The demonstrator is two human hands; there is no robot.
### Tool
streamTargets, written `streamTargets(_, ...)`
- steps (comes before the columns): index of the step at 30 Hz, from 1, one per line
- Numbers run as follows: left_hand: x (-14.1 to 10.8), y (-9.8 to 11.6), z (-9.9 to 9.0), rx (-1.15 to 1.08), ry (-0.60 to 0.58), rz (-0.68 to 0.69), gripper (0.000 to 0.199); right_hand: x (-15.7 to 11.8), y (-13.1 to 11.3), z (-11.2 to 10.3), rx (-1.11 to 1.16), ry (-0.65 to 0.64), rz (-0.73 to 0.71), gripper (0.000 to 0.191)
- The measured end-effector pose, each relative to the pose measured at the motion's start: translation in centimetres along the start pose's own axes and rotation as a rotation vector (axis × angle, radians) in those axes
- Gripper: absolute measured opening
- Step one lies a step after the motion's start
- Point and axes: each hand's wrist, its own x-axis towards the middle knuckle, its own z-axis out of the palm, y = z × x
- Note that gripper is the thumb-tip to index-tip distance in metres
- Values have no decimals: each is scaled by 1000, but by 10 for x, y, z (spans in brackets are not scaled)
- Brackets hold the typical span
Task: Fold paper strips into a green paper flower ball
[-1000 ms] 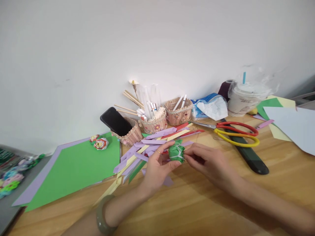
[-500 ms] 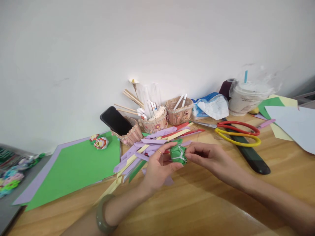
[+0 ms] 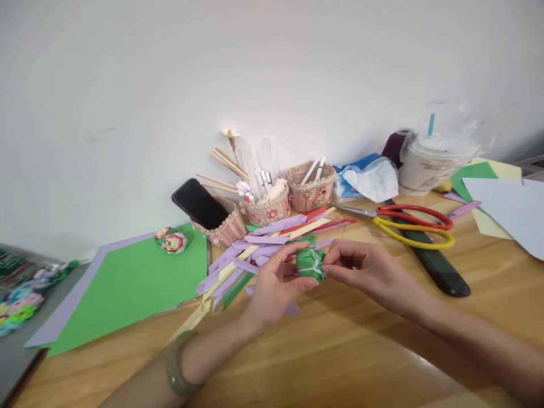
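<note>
Between my two hands is a small folded green paper piece with white edges (image 3: pixel 310 264), raised over the wooden table. My left hand (image 3: pixel 278 280) grips it from the left, thumb below and fingers above and behind. At its right side my right hand (image 3: pixel 361 267) pinches the edge with thumb and forefinger; the fingertips partly cover that spot. Just behind the hands lies a loose heap of purple, yellow, red and green paper strips (image 3: pixel 255 249).
Red-and-yellow-handled scissors (image 3: pixel 414 226) lie across a long black object (image 3: pixel 440 272) on the right. Green paper (image 3: pixel 131 294) bears small paper rosettes (image 3: pixel 174 242). Along the wall stand a phone (image 3: pixel 202 204) in a holder, pen baskets (image 3: pixel 310 190), tissues (image 3: pixel 369 178) and a cup (image 3: pixel 433 161).
The camera view has shifted slightly. Both hands keep nearly the same hold on the green paper piece; little else differs.
</note>
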Motion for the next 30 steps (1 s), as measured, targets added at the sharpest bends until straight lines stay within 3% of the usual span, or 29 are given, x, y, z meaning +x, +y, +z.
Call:
streamTargets(4, 0, 2, 1, -34, -16, -27, 50, 0, -1, -1, 47, -33, 82, 27)
streamTargets(10, 0, 2, -1, 2, 33, -10, 49, -1, -5, -2, -29, -24, -22, 24)
streamTargets(17, 0, 1, 0, 14, 6, -16, 50, -2, -5, 2, -131, 47, -17, 18)
streamTargets(30, 3, 1, 1, -24, 46, -12, 47, -10, 3, 8, -576, 244, -381, 14)
